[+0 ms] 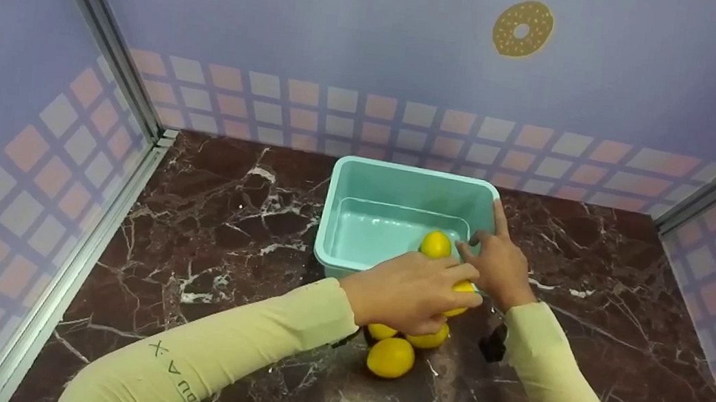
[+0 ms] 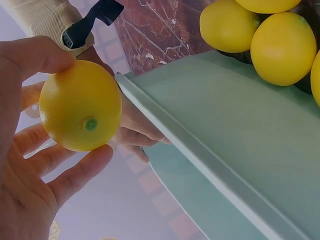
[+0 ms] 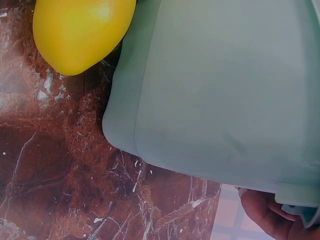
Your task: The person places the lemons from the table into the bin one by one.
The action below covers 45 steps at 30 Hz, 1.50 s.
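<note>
In the head view my left hand [image 1: 412, 291] holds a lemon [image 1: 458, 300] beside the front right of a pale turquoise plastic basin [image 1: 348, 179]. The left wrist view shows this lemon [image 2: 80, 106] between thumb and fingertips, its green stem end showing. My right hand [image 1: 503, 265] grips the basin's right rim, index finger stretched along it; in the right wrist view the right hand's fingers [image 3: 267, 212] curl at the basin's edge. Another lemon [image 1: 436, 244] shows inside the basin, near its front right.
Several lemons [image 1: 390, 357] lie on the dark marbled tabletop [image 1: 236, 233] close to the basin's front wall, partly hidden by my left hand. Behind the basin stands a patterned wall [image 1: 412, 49], with side panels left and right.
</note>
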Available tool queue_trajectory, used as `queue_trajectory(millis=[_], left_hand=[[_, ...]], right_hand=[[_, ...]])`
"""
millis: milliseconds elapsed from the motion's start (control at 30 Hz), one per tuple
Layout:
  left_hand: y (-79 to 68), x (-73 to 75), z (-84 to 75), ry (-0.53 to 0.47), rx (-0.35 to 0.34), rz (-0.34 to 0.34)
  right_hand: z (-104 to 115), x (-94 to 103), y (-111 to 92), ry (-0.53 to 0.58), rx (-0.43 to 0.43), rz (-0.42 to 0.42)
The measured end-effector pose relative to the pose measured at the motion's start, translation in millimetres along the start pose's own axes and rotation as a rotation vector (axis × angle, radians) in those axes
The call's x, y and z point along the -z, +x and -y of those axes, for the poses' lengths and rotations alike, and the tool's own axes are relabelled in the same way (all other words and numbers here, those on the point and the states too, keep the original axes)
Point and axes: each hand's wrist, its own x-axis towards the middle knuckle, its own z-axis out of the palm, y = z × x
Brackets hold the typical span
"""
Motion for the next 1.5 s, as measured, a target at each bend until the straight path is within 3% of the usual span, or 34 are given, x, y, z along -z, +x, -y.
queue_trajectory(millis=[400, 700, 1167, 1500], left_hand=[[0.1, 4.9, 5.0, 0.020, 0.012, -0.009], [1.2, 3.4, 8.8, 0.019, 0.019, -0.025], [3.6, 4.0, 14.6, -0.022, 0.035, -0.046], [4.1, 6.8, 20.8, -0.055, 0.057, -0.021]], right_hand=[[0.6, -0.3, -2.1, -0.008, 0.043, -0.016], [1.1, 0.2, -1.4, -0.010, 0.018, -0.004], [-0.6, -0.2, 1.0, -0.021, 0.017, 0.024], [-1.9, 0.5, 1.0, -0.040, 0.017, 0.017]])
